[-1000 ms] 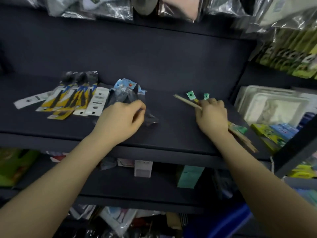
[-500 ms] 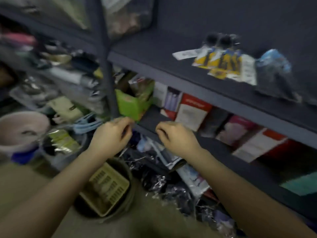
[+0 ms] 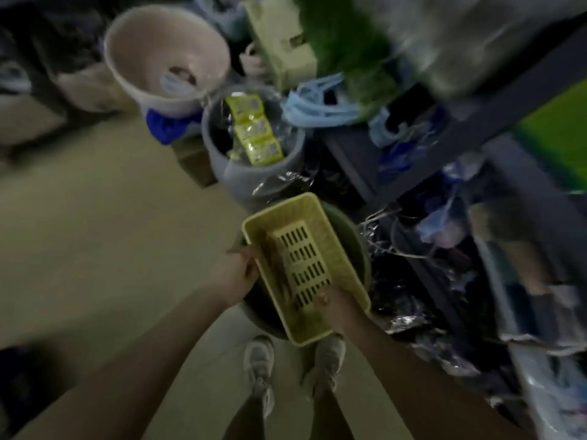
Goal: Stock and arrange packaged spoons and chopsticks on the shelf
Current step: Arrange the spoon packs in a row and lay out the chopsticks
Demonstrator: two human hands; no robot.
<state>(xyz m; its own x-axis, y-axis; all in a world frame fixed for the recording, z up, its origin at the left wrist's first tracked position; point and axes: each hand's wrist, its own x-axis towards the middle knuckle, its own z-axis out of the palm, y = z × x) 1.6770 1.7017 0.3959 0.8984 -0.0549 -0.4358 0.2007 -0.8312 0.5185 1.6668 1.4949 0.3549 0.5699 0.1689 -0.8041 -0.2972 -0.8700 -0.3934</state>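
Observation:
I look down at the floor, and the spoon and chopstick shelf is out of view. A yellow slotted basket (image 3: 320,230) rests tilted on a dark green bucket (image 3: 355,249) in front of my feet. Brown stick-like packs (image 3: 279,268), blurred, lie along its left inner side. My left hand (image 3: 238,274) is at the basket's left rim, fingers curled over the edge. My right hand (image 3: 336,308) reaches into the basket's near right corner, fingertips close to the slotted bottom; blur hides whether it holds anything.
A pink basin (image 3: 133,58) and a grey bucket (image 3: 251,176) with yellow-green packets (image 3: 254,131) stand beyond the basket. Blue hangers (image 3: 317,104) and plastic-wrapped goods crowd the dark shelf frame (image 3: 476,128) on the right. My shoes (image 3: 260,360) stand on bare tan floor.
Both hands left the packs on the shelf and dropped to the yellow basket on the floor. The view swung from the shelf down and left to the basket.

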